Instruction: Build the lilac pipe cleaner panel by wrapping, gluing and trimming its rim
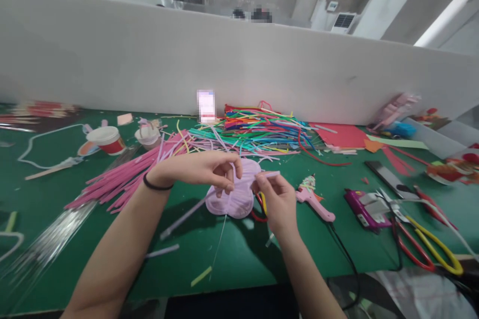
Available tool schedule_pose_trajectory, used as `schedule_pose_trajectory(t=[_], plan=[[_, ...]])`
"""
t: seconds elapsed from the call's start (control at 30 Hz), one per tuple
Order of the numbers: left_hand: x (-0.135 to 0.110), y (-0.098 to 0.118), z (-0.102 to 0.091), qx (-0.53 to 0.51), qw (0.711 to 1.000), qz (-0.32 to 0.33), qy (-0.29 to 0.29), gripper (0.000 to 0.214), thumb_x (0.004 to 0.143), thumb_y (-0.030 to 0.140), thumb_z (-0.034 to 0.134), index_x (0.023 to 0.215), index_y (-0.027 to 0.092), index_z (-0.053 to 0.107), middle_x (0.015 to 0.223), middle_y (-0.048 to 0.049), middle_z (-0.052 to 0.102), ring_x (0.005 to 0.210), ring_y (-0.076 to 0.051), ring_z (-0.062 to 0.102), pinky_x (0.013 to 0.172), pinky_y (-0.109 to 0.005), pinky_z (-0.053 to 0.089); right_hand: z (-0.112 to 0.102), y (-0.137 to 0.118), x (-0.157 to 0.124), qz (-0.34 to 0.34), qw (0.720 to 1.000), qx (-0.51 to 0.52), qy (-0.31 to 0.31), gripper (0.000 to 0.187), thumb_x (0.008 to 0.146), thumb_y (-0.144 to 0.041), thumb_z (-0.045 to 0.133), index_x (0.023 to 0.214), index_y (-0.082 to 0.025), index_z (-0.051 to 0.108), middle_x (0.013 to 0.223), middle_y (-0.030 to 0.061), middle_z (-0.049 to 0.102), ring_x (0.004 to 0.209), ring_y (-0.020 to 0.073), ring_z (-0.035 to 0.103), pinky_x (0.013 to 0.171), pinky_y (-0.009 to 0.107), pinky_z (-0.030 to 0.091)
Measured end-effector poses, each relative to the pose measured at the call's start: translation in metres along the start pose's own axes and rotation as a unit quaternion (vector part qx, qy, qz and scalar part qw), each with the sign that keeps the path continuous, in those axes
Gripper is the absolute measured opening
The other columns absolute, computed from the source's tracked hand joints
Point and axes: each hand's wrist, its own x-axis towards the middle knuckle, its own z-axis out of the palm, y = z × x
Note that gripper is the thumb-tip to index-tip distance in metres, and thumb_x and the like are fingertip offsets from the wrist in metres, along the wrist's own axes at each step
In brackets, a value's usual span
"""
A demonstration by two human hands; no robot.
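Note:
A lilac flower-like piece with rounded, ribbed lobes lies on the green table under my hands, a thin wire running from it toward me. My left hand, a dark band at its wrist, is curled over the piece with thumb and fingers drawn together. From beneath its fingertips a long lilac strip slants down to the left. My right hand pinches a lilac strip end at the piece's right side. Whether both ends belong to one strip is hidden. Scissors with red and yellow handles lie partly behind my right hand.
A pink glue gun lies to the right, its cord trailing forward. Beyond it are a purple box and large scissors. Pink strips, a paper cup and a colourful strip pile stand before a grey partition.

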Motion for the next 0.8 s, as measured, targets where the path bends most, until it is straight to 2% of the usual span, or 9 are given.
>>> schedule_pose_trajectory(t=[0.2, 0.3, 0.37, 0.43, 0.53, 0.57, 0.6, 0.73, 0.8], plan=[[-0.005, 0.003, -0.010, 0.087, 0.996, -0.027, 0.022, 0.021, 0.088, 0.038, 0.066, 0.096, 0.018, 0.069, 0.079, -0.0017, 0.071, 0.065, -0.012, 0.063, 0.060, -0.022, 0.047, -0.039, -0.015, 0.012, -0.067, 0.990, 0.021, 0.125, 0.025, 0.077, -0.042, 0.080, 0.082, -0.019, 0.071, 0.071, -0.0015, 0.067, 0.066, 0.0108, 0.061, 0.065, 0.025, 0.049], [-0.010, 0.002, -0.015, 0.104, 0.994, -0.029, 0.030, 0.020, 0.089, 0.037, 0.065, 0.094, 0.019, 0.070, 0.081, -0.0017, 0.072, 0.065, -0.012, 0.064, 0.061, -0.022, 0.048, -0.058, -0.022, 0.014, -0.077, 0.980, 0.030, 0.179, 0.029, 0.074, -0.043, 0.082, 0.080, -0.018, 0.069, 0.073, -0.0018, 0.066, 0.064, 0.0106, 0.061, 0.060, 0.024, 0.048], [-0.014, 0.003, -0.017, 0.111, 0.992, -0.022, 0.054, 0.021, 0.090, 0.038, 0.064, 0.093, 0.019, 0.069, 0.083, -0.0014, 0.072, 0.066, -0.012, 0.065, 0.062, -0.022, 0.049, -0.067, -0.024, 0.014, -0.076, 0.975, 0.031, 0.206, 0.030, 0.077, -0.045, 0.080, 0.079, -0.019, 0.067, 0.075, -0.0017, 0.066, 0.064, 0.0104, 0.062, 0.056, 0.022, 0.047], [-0.016, 0.005, -0.017, 0.118, 0.990, -0.013, 0.082, 0.022, 0.091, 0.039, 0.062, 0.094, 0.019, 0.069, 0.085, -0.0013, 0.072, 0.069, -0.012, 0.066, 0.063, -0.022, 0.049, -0.071, -0.023, 0.010, -0.079, 0.980, 0.021, 0.179, 0.030, 0.083, -0.050, 0.073, 0.084, -0.020, 0.068, 0.081, -0.0001, 0.068, 0.067, 0.0113, 0.064, 0.055, 0.022, 0.048], [-0.014, 0.010, -0.012, 0.127, 0.989, 0.007, 0.075, 0.021, 0.092, 0.038, 0.061, 0.095, 0.019, 0.069, 0.089, -0.0017, 0.072, 0.072, -0.012, 0.067, 0.065, -0.021, 0.049, -0.061, -0.019, 0.001, -0.108, 0.993, -0.027, 0.023, 0.043, 0.079, -0.054, 0.076, 0.112, -0.026, 0.069, 0.102, 0.0038, 0.072, 0.085, 0.0174, 0.070, 0.067, 0.028, 0.057], [-0.012, 0.011, -0.010, 0.129, 0.990, 0.014, 0.061, 0.021, 0.093, 0.038, 0.061, 0.095, 0.020, 0.069, 0.088, -0.0016, 0.073, 0.073, -0.012, 0.067, 0.065, -0.021, 0.049, -0.054, -0.018, -0.003, -0.115, 0.992, -0.048, -0.025, 0.053, 0.074, -0.050, 0.082, 0.120, -0.028, 0.067, 0.104, 0.0040, 0.072, 0.091, 0.0190, 0.071, 0.072, 0.030, 0.059], [-0.010, 0.012, -0.007, 0.131, 0.990, 0.020, 0.048, 0.021, 0.093, 0.038, 0.060, 0.096, 0.020, 0.069, 0.087, -0.0015, 0.073, 0.073, -0.012, 0.067, 0.065, -0.021, 0.049, -0.047, -0.017, -0.006, -0.116, 0.990, -0.063, -0.046, 0.054, 0.073, -0.045, 0.085, 0.122, -0.029, 0.067, 0.099, 0.0028, 0.073, 0.091, 0.0186, 0.071, 0.074, 0.029, 0.059], [-0.004, 0.013, -0.001, 0.132, 0.991, 0.021, 0.023, 0.021, 0.094, 0.038, 0.060, 0.096, 0.020, 0.070, 0.083, -0.0011, 0.072, 0.073, -0.013, 0.067, 0.065, -0.021, 0.048, -0.026, -0.016, -0.017, -0.090, 0.993, -0.066, -0.024, 0.011, 0.082, -0.028, 0.079, 0.093, -0.027, 0.078, 0.077, -0.0006, 0.076, 0.069, 0.0130, 0.073, 0.063, 0.021, 0.059], [-0.007, 0.011, -0.006, 0.125, 0.992, 0.011, 0.032, 0.022, 0.093, 0.038, 0.059, 0.095, 0.019, 0.070, 0.082, -0.0015, 0.072, 0.071, -0.012, 0.066, 0.065, -0.021, 0.049, -0.026, -0.017, -0.018, -0.088, 0.994, -0.057, -0.015, 0.004, 0.082, -0.026, 0.078, 0.086, -0.026, 0.079, 0.077, 0.0004, 0.078, 0.069, 0.0147, 0.075, 0.062, 0.021, 0.060]])
